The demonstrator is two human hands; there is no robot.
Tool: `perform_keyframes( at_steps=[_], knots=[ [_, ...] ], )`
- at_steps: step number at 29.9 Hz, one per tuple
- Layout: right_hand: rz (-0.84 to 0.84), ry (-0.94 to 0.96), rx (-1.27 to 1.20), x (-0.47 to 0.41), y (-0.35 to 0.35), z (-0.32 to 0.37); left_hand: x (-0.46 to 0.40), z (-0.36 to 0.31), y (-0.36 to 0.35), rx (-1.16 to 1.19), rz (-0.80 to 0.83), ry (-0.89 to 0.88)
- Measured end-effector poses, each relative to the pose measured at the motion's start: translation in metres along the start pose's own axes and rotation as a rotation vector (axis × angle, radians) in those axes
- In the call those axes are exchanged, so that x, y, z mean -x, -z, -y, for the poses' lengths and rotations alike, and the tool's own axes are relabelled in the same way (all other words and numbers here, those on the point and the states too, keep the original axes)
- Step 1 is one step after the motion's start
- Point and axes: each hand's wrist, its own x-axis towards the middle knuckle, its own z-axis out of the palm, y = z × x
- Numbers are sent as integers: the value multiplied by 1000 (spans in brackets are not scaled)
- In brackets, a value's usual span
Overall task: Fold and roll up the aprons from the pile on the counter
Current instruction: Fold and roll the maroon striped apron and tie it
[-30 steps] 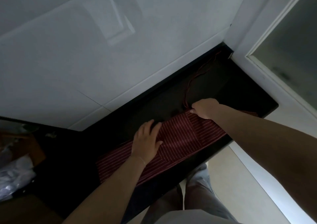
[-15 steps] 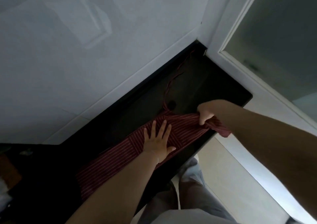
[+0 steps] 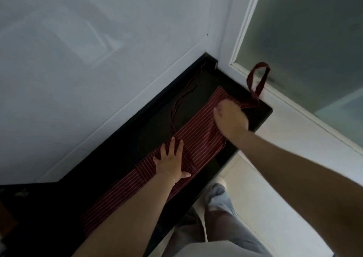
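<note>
Apron (image 3: 198,138), dark red with thin pale stripes, lies stretched as a long band along the front edge of the black surface (image 3: 141,131). Left hand (image 3: 171,161) presses flat on its middle, fingers straight and spread, grip open. Right hand (image 3: 230,119) has its grip closed on the bunched far end near the corner. A strap loop (image 3: 258,79) stands up beyond that hand, and a thin tie (image 3: 179,103) trails toward the white wall (image 3: 98,60).
</note>
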Motion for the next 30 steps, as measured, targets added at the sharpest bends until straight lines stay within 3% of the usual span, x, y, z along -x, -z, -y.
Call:
perform_keyframes(
  at_steps=[3,5,7,9,13,16,19,23,26,29,30],
  knots=[
    [19,-390,-288,50,-33,-8,-5,-7,5,0,39,54],
    [7,-716,-673,59,-44,-11,-7,-10,7,-19,54,74],
    [24,-883,-1014,54,-50,-12,-9,-14,8,-23,73,86],
    [134,-972,-1190,41,-49,-12,-9,-18,10,-41,84,91],
    [471,-889,-1167,23,-42,-17,-13,-26,13,-110,72,97],
    [344,-849,-1185,15,-34,-34,-16,-37,19,-141,102,109],
    [157,-973,-1349,10,-32,-59,-17,-45,24,-189,127,132],
    [-51,-981,-1198,19,-33,-54,-20,-46,24,-247,124,128],
    [-61,-1029,-1136,45,-45,-31,-20,-39,30,-50,56,125],
    [146,-1052,-1045,69,-66,-20,-26,-21,35,264,-243,233],
    [218,-1039,-1009,75,-68,-17,-29,-16,36,330,-275,289]
  ],
)
